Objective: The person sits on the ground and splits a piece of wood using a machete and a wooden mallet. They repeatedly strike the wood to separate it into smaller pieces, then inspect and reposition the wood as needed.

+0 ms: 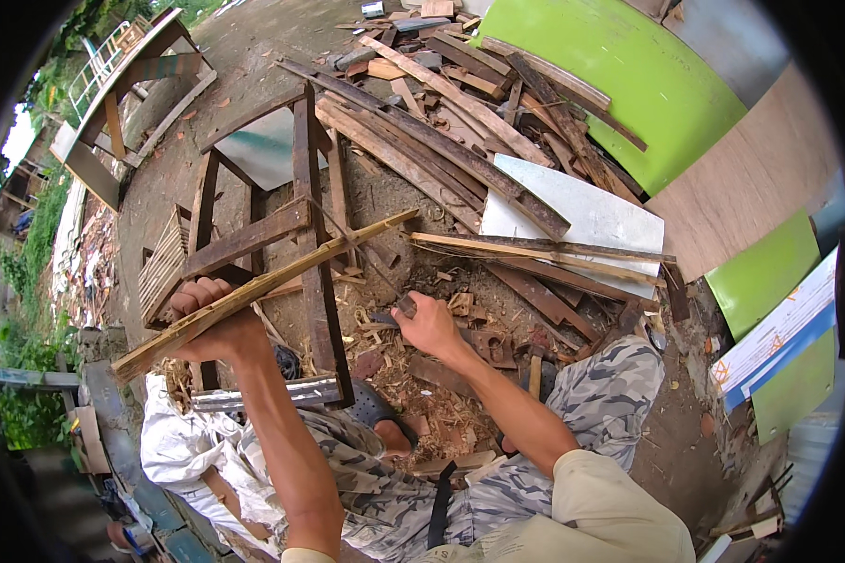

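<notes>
My left hand (pixel 211 324) is closed around a long, rough strip of wood (pixel 282 280), which slants up to the right across a dark wooden frame (pixel 307 169). The frame stands on legs between my left arm and the wood pile. In my right hand (pixel 429 325) is the dark handle of a tool with a long, thin blade (pixel 376 269). The blade, seen nearly edge-on, points up and left toward the strip and the frame. Whether it touches the strip I cannot tell. Wood shavings (pixel 432 403) cover the ground between my legs.
Long boards and scrap wood (pixel 441 155) lie piled ahead, with a white panel (pixel 577 220) among them. Green sheets (pixel 629 84) and a plywood sheet (pixel 751 178) lean at the right. A wooden table frame (pixel 122 103) stands far left. A white sack (pixel 192 436) lies by my left leg.
</notes>
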The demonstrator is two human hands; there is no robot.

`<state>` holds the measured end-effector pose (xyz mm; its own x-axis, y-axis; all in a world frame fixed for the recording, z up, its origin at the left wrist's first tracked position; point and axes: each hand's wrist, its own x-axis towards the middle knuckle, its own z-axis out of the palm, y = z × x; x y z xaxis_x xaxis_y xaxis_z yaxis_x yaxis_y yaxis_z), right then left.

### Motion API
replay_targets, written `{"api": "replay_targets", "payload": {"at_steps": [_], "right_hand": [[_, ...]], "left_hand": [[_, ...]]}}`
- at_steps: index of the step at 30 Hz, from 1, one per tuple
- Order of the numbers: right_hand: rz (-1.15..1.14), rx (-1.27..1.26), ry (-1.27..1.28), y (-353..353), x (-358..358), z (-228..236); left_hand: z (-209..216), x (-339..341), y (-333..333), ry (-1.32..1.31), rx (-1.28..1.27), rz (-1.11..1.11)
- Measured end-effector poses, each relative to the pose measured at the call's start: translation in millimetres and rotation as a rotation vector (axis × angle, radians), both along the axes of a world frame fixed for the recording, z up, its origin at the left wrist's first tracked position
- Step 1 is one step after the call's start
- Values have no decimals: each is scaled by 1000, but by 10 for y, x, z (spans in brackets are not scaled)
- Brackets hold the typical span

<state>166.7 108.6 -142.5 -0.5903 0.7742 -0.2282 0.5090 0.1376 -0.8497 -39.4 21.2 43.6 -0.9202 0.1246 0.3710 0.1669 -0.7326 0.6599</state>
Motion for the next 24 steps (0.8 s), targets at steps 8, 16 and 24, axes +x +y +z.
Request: {"api": "replay_targets", "payload": {"at_steps": [8,16,24], "right_hand": [[-109,-267,-334,756,88,-1026],[23,92,-123,263,-116,-192],[-180,-155,-479,913,129,-1256]], "left_hand": [[32,41,36,-50,31,1],[-40,-118,-185,25,41,-100],[73,2,35,-213,30,60]]}}
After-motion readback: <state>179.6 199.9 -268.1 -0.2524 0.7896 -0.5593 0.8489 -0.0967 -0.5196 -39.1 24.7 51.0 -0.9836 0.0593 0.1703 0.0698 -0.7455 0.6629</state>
